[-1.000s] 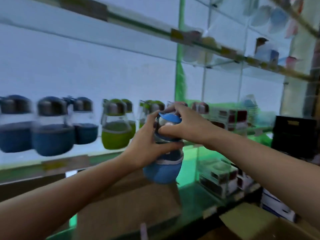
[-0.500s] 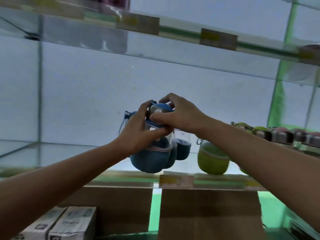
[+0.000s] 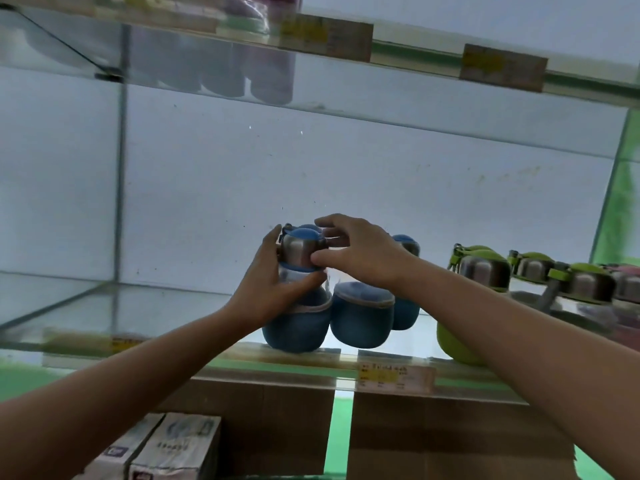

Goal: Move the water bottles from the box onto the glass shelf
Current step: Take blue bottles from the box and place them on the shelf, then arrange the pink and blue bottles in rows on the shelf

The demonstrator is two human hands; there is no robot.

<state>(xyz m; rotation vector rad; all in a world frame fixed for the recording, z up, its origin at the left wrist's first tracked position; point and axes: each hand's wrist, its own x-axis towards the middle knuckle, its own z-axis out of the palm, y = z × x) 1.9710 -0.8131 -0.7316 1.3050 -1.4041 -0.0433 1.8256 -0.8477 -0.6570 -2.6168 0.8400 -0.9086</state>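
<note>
- Cartons (image 3: 169, 448): two pale printed boxes at the lower left, below shelf level, side by side and touching.
- Glass shelf (image 3: 104, 306): clear pane running across the view; its front edge carries a strip with price labels (image 3: 393, 375). The left stretch of the pane is bare glass.
- Left hand (image 3: 266, 292): wrapped round the neck and clear shoulder of a blue water bottle, thumb across the front, fingers curled behind.
- Blue water bottle (image 3: 298, 323): upright, its blue sleeved base at the shelf's front edge; steel collar and blue domed lid on top. Whether the base rests fully on the glass cannot be told.
- Right hand (image 3: 356, 254): thumb and fingers pinching the steel collar of the same bottle from the right, fingers arched over the lid.
- Second blue bottle (image 3: 362, 320): standing on the shelf, touching the held bottle on its right side; its top is hidden by the right hand.
- Third blue bottle (image 3: 405, 306): behind the second, further back on the shelf.
- Green bottles (image 3: 485, 268): a row at the right, steel collars and green lids, partly hidden by the right forearm.
- Upper shelf (image 3: 415, 60): glass, with labels, dark containers blurred above it.
- Brown cardboard (image 3: 433, 438): beneath the shelf, centre to right.
</note>
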